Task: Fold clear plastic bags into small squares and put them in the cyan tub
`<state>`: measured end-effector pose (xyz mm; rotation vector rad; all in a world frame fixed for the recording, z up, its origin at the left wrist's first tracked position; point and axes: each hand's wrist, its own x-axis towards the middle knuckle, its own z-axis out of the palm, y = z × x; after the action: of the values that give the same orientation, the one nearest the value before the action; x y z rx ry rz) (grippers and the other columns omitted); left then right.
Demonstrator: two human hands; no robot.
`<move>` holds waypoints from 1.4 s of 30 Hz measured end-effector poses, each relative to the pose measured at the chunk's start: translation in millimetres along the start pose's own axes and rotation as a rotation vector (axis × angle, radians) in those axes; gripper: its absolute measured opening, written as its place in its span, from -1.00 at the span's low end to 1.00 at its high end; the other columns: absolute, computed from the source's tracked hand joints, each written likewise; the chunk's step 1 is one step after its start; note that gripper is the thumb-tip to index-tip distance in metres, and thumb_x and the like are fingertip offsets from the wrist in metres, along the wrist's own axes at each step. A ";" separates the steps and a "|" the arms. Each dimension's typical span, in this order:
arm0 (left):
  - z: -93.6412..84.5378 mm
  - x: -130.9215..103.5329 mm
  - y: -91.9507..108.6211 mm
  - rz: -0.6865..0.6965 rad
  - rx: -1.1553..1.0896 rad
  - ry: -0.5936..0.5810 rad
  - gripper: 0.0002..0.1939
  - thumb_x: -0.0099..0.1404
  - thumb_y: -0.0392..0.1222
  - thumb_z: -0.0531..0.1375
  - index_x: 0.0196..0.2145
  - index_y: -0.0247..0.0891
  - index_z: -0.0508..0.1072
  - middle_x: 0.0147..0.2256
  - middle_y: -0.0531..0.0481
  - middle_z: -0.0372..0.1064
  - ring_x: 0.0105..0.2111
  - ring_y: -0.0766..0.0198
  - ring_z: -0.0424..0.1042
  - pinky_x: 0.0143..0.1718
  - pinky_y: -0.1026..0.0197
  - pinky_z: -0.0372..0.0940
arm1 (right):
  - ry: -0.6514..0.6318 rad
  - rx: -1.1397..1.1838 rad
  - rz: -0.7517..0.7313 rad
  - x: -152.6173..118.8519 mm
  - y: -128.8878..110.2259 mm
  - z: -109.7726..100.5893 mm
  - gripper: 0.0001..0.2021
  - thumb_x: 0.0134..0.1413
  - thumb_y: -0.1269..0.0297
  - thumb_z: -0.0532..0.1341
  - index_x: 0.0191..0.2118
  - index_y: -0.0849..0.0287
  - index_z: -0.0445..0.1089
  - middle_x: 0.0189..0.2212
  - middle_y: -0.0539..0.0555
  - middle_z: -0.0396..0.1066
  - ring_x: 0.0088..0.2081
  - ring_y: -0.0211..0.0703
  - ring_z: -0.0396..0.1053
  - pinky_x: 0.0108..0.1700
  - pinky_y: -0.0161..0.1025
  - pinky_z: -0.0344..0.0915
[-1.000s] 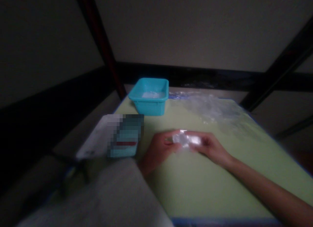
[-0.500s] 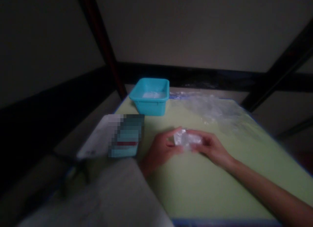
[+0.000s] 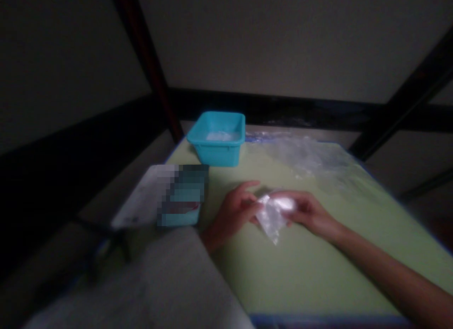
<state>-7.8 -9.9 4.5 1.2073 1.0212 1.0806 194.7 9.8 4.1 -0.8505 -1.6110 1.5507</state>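
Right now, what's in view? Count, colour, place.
table: 1, green, blue edge, centre
plastic wrapper: 1, clear, over table
tub: 1, turquoise, table's far left
tub contents: uncounted, whitish, inside
plastic sheets: uncounted, clear, table's far right
box: 1, teal, left side, pixelated
panel: 1, white, beside box
cloth: 1, grey, bottom left
dark bars: several, blackish, beyond table
backdrop: 1, grey, beyond table
left hand: 1, bare, wrapper's left side
right hand: 1, bare, wrapper's right side

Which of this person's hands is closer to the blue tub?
The left. The left hand is on the near side of the tub, slightly to its right; the right hand is also nearer the camera, but farther right.
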 end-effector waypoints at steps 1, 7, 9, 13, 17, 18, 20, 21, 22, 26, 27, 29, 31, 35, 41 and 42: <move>-0.4 0.2 -1.1 0.007 0.009 -0.010 -0.45 0.03 -0.22 0.28 0.00 -0.33 0.32 -0.50 0.10 0.34 -0.53 0.33 0.41 -0.53 0.34 0.34 | -0.007 0.005 0.006 0.1 -0.1 -0.5 -0.67 -0.17 0.39 0.36 -0.16 0.12 0.52 -0.28 0.05 0.50 -0.47 -0.30 0.39 -0.54 -0.42 0.35; -1.2 2.9 -8.3 0.039 0.008 -0.038 -0.44 -0.02 -0.35 0.27 -0.01 -0.32 0.31 -0.53 0.15 0.29 -0.55 0.38 0.37 -0.54 0.37 0.29 | 0.059 -0.031 0.003 1.8 1.1 -1.8 -0.66 -0.19 0.39 0.37 -0.17 0.08 0.52 -0.35 0.02 0.52 -0.44 -0.27 0.39 -0.44 -0.34 0.37; -0.3 2.4 -8.2 0.032 0.000 -0.061 -0.42 -0.02 -0.35 0.26 0.01 -0.32 0.29 -0.52 0.16 0.29 -0.54 0.36 0.40 -0.51 0.34 0.33 | 0.113 -0.036 -0.010 2.4 1.4 -1.6 -0.65 -0.20 0.38 0.38 -0.17 0.07 0.52 -0.33 0.03 0.53 -0.39 -0.24 0.41 -0.38 -0.31 0.37; 2.7 -2.0 -7.1 0.009 0.035 -0.109 -0.35 0.00 -0.38 0.25 0.08 -0.30 0.24 -0.51 0.15 0.29 -0.52 0.33 0.43 -0.47 0.29 0.37 | 0.213 -0.006 -0.018 3.3 2.7 -1.1 -0.66 -0.20 0.37 0.38 -0.17 0.04 0.52 -0.30 0.03 0.54 -0.36 -0.24 0.43 -0.30 -0.29 0.36; 4.5 -4.3 -9.7 0.018 0.064 -0.138 -0.24 0.02 -0.40 0.24 0.18 -0.26 0.12 -0.47 0.13 0.32 -0.51 0.32 0.44 -0.48 0.28 0.38 | 0.263 0.023 0.005 3.2 6.0 -1.0 -0.71 -0.17 0.29 0.39 -0.21 0.04 0.54 -0.37 0.03 0.55 -0.41 -0.27 0.42 -0.33 -0.30 0.34; 4.5 -3.9 -10.6 0.025 0.065 -0.132 -0.23 0.02 -0.40 0.24 0.19 -0.24 0.11 -0.47 0.13 0.31 -0.51 0.32 0.44 -0.47 0.28 0.38 | 0.264 0.020 0.010 2.9 6.7 -0.8 -0.72 -0.16 0.26 0.39 -0.21 0.05 0.54 -0.38 0.04 0.55 -0.43 -0.27 0.41 -0.35 -0.29 0.34; 4.1 -2.7 -12.0 0.037 0.059 -0.113 -0.22 0.02 -0.39 0.24 0.19 -0.22 0.10 -0.48 0.15 0.29 -0.51 0.33 0.43 -0.46 0.27 0.39 | 0.256 -0.010 0.014 2.2 7.1 0.1 -0.73 -0.16 0.22 0.38 -0.23 0.06 0.55 -0.41 0.05 0.55 -0.46 -0.27 0.39 -0.38 -0.29 0.33; 3.8 -2.1 -12.3 0.040 0.054 -0.100 -0.22 0.02 -0.39 0.24 0.19 -0.22 0.10 -0.48 0.15 0.29 -0.51 0.34 0.42 -0.46 0.26 0.40 | 0.247 -0.041 0.016 1.7 6.7 0.8 -0.74 -0.16 0.20 0.38 -0.24 0.07 0.56 -0.42 0.05 0.54 -0.47 -0.27 0.38 -0.40 -0.29 0.32; 3.5 -1.8 -12.3 0.042 0.049 -0.089 -0.22 0.02 -0.39 0.25 0.19 -0.22 0.10 -0.47 0.15 0.28 -0.51 0.34 0.42 -0.45 0.25 0.40 | 0.234 -0.079 0.019 1.2 6.0 1.6 -0.74 -0.16 0.20 0.38 -0.25 0.08 0.56 -0.41 0.06 0.54 -0.47 -0.26 0.38 -0.41 -0.29 0.32; 3.2 -2.5 -10.9 0.012 0.041 -0.075 -0.21 0.00 -0.36 0.26 0.18 -0.24 0.09 -0.46 0.15 0.27 -0.50 0.33 0.42 -0.44 0.23 0.41 | 0.201 -0.198 0.032 -0.3 0.9 4.0 -0.69 -0.20 0.25 0.38 -0.21 0.09 0.55 -0.39 0.04 0.53 -0.44 -0.24 0.37 -0.41 -0.29 0.32; 3.6 -2.8 -10.5 0.002 0.036 -0.079 -0.21 0.00 -0.36 0.26 0.18 -0.24 0.09 -0.46 0.16 0.27 -0.50 0.33 0.42 -0.44 0.24 0.40 | 0.199 -0.208 0.036 -0.4 -0.3 4.2 -0.66 -0.21 0.26 0.38 -0.18 0.09 0.54 -0.41 0.03 0.51 -0.46 -0.26 0.35 -0.43 -0.31 0.31; 4.9 -2.6 -10.3 -0.010 0.026 -0.085 -0.23 0.01 -0.35 0.26 0.17 -0.24 0.09 -0.47 0.16 0.26 -0.51 0.33 0.42 -0.45 0.25 0.39 | 0.190 -0.220 0.044 -0.5 -1.6 3.9 -0.63 -0.21 0.29 0.38 -0.15 0.10 0.53 -0.50 -0.01 0.45 -0.54 -0.33 0.26 -0.50 -0.35 0.26; 6.4 -1.0 -10.5 -0.004 0.025 -0.066 -0.30 0.03 -0.33 0.25 0.13 -0.24 0.14 -0.48 0.16 0.26 -0.53 0.36 0.40 -0.50 0.31 0.35 | 0.179 -0.232 0.043 -0.5 -1.7 3.3 -0.63 -0.20 0.32 0.37 -0.13 0.12 0.52 -0.62 -0.07 0.33 -0.62 -0.38 0.11 -0.58 -0.38 0.16; 6.8 4.4 -9.3 0.035 0.057 0.061 -0.56 0.07 -0.31 0.20 -0.06 -0.25 0.29 -0.45 0.13 0.27 -0.59 0.45 0.32 -0.61 0.41 0.23 | 0.186 -0.251 0.024 -0.3 0.8 3.0 -0.65 -0.19 0.31 0.36 -0.15 0.16 0.52 -0.71 -0.16 0.02 -0.64 -0.40 -0.09 -0.63 -0.39 -0.01; -2.2 9.1 6.7 0.154 0.035 0.246 -0.69 0.14 -0.19 0.17 -0.14 -0.29 0.28 -0.27 -0.03 0.31 -0.40 0.28 0.43 -0.62 0.38 0.26 | 0.173 -0.269 0.052 0.4 3.6 4.9 -0.61 -0.15 0.17 0.35 -0.13 0.19 0.50 -0.68 -0.17 -0.13 -0.63 -0.40 -0.15 -0.63 -0.38 -0.12; -4.4 10.2 10.2 0.171 0.003 0.274 -0.68 0.14 -0.18 0.17 -0.13 -0.28 0.27 -0.20 -0.06 0.32 -0.33 0.26 0.44 -0.59 0.37 0.29 | 0.172 -0.275 0.059 0.5 3.8 4.9 -0.60 -0.14 0.16 0.35 -0.12 0.19 0.50 -0.67 -0.17 -0.14 -0.63 -0.40 -0.15 -0.62 -0.38 -0.13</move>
<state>-10.9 1.3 14.0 1.1868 1.1421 1.4074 190.1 7.9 0.2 -1.1555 -1.7070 1.2729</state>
